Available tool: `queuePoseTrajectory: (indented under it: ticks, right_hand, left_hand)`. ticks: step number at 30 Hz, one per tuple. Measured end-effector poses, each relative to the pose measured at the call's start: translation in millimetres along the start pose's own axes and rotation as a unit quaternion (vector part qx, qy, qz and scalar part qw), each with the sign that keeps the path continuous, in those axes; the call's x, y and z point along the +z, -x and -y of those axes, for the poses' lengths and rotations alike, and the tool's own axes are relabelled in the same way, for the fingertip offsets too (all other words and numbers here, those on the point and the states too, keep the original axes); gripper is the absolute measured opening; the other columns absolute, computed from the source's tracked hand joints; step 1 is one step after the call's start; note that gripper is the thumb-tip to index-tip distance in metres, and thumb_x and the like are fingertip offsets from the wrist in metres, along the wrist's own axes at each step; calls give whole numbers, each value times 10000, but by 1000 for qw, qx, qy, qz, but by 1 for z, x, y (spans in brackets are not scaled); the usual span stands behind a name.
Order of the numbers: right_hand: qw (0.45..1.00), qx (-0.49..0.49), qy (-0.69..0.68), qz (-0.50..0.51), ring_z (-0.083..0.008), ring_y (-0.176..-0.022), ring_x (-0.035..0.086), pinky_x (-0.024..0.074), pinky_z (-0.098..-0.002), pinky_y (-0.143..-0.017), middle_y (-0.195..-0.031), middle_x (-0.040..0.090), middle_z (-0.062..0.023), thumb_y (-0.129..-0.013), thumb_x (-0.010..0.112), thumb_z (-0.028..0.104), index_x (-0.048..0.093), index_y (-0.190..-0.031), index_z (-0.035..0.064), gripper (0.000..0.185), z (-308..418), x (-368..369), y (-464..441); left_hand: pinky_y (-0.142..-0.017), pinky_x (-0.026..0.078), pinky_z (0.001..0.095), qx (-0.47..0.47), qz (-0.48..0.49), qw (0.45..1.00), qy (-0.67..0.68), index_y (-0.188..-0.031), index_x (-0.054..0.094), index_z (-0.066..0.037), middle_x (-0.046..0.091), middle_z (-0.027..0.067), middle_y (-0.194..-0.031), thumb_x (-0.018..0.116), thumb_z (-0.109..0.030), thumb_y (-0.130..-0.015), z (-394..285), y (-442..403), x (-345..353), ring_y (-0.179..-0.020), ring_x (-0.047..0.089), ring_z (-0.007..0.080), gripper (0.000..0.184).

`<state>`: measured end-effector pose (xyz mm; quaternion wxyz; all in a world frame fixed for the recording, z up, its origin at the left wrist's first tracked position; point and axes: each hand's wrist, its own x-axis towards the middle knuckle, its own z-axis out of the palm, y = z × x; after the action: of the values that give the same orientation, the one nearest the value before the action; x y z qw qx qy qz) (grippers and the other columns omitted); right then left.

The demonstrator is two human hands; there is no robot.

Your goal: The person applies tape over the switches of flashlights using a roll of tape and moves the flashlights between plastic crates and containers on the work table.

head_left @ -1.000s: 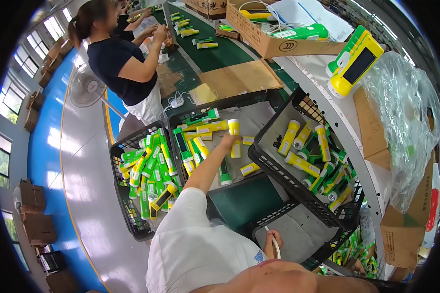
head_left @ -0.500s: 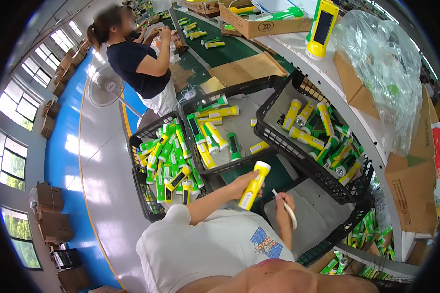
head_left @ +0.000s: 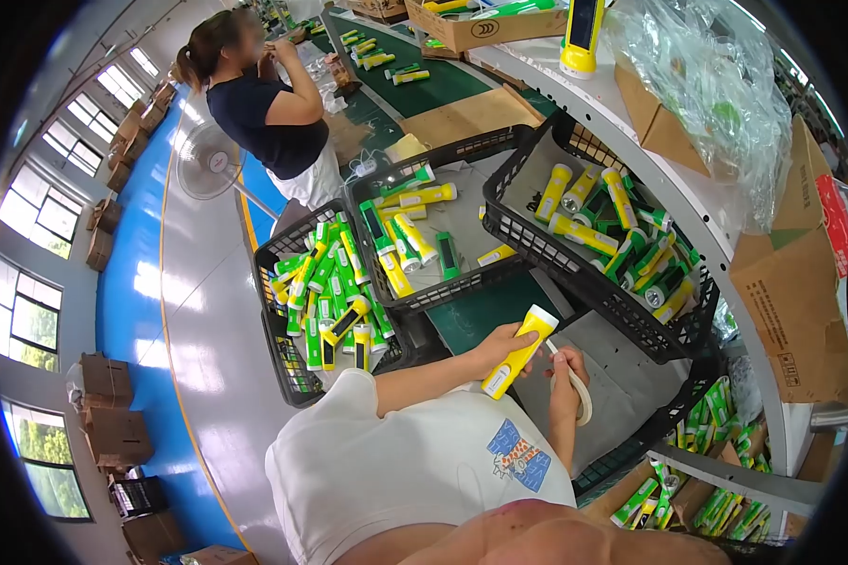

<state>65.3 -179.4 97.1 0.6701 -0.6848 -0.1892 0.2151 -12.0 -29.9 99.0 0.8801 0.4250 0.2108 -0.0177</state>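
Note:
A yellow flashlight point(head_left: 518, 353) with a white head is in my left hand point(head_left: 501, 348), tilted in front of my shirt. Just right of it, my right hand point(head_left: 565, 369) has its fingers closed round a white cord point(head_left: 582, 395), whose end points toward the flashlight. Beyond my hands, a black crate point(head_left: 424, 301) holds several yellow and green flashlights lying loosely. To its left stands a black crate point(head_left: 297, 391) heaped with green and yellow flashlights. Another filled black crate point(head_left: 584, 328) sits tilted at the right, over a lower grey-lined crate point(head_left: 622, 386).
A co-worker in a dark shirt point(head_left: 264, 108) stands at the green bench point(head_left: 386, 104), beside a fan point(head_left: 207, 162). A grey shelf point(head_left: 631, 141) at the right bears a carton point(head_left: 485, 33) and clear plastic point(head_left: 716, 94). Boxes of flashlights point(head_left: 645, 504) lie low at right.
My left hand has brought the yellow flashlight from the middle crate back toward my body, beside my right hand. My right hand has risen slightly with the cord. The head view has shifted.

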Motion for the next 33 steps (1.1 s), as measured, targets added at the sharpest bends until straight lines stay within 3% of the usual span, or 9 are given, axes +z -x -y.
queuePoseTrajectory:
  ticks: [6, 8, 11, 13, 17, 19, 24, 26, 33]
  right_hand:
    - [999, 36, -2, 7, -132, -823, 550, 482, -246, -648, -972, 543, -61, -888, 540, 136, 578, -871, 15, 128, -2, 5, 3]
    - [1000, 12, 25, 6, -147, -828, 544, 469, -251, -680, -962, 543, -79, -880, 558, 133, 577, -868, 11, 124, -13, 6, 1]
    - [1000, -11, 22, 11, -166, -824, 559, 470, -248, -687, -925, 533, -83, -870, 569, 105, 574, -859, 7, 99, -9, 9, 4]
    - [998, -35, 53, 23, -154, -850, 559, 485, -237, -689, -1035, 504, -73, -873, 581, 129, 581, -893, 14, 117, -22, 5, 6]
    - [999, 3, 43, 28, -144, -907, 530, 471, -234, -695, -1032, 498, -70, -863, 584, 115, 585, -869, 18, 97, -8, 12, 12]
    - [999, -1, 41, 25, -149, -891, 529, 470, -236, -689, -1031, 496, -71, -859, 585, 108, 585, -862, 17, 91, -3, 14, 12]
    - [998, -35, 54, 21, -147, -736, 552, 483, -241, -603, -995, 474, -82, -844, 595, 88, 592, -829, 6, 83, -4, 19, 11]
    - [998, -8, 49, 25, -146, -797, 528, 463, -248, -646, -970, 481, -77, -833, 585, 65, 577, -833, 4, 61, 0, 19, 12]
    - [996, -19, 83, -3, -143, -694, 530, 440, -249, -614, -911, 516, -70, -807, 628, 100, 592, -805, 18, 90, 0, 25, 10]
  left_hand:
    - [-517, 506, 318, -46, -9, 998, 42, -1078, 449, -55, 566, 80, -840, 542, -362, -902, 19, -4, -14, -599, 586, 176, 366]
    - [-567, 527, 351, -93, -30, 995, 17, -1108, 454, -83, 567, 102, -865, 464, -383, -936, 29, -4, -16, -653, 598, 213, 346]
    - [-683, 545, 395, -157, -8, 987, 41, -1136, 468, -38, 584, 140, -909, 254, -496, -963, 32, 2, -18, -709, 610, 251, 534]
    - [-708, 531, 356, -121, 17, 992, 12, -1138, 479, -38, 583, 136, -879, 170, -549, -951, 32, 2, -21, -742, 607, 230, 626]
    - [-716, 523, 334, -110, 22, 992, -66, -1143, 483, -45, 579, 114, -871, 142, -564, -945, 19, 5, -12, -743, 596, 196, 651]
    - [-640, 533, 279, -84, 18, 992, -93, -1070, 516, -41, 583, 92, -771, 104, -545, -952, 22, 3, -12, -674, 609, 159, 661]
    - [-630, 524, 270, -72, 11, 986, -150, -1078, 495, -48, 574, 92, -784, 109, -554, -949, 18, 6, -12, -678, 604, 155, 649]
    - [-626, 521, 269, -62, 22, 983, -169, -1078, 473, -52, 569, 92, -787, 116, -557, -948, 18, 5, -14, -678, 602, 155, 632]
    - [-555, 510, 266, 11, 17, 982, -190, -1053, 379, -65, 555, 97, -811, 302, -453, -972, 20, 5, -11, -631, 584, 149, 405]
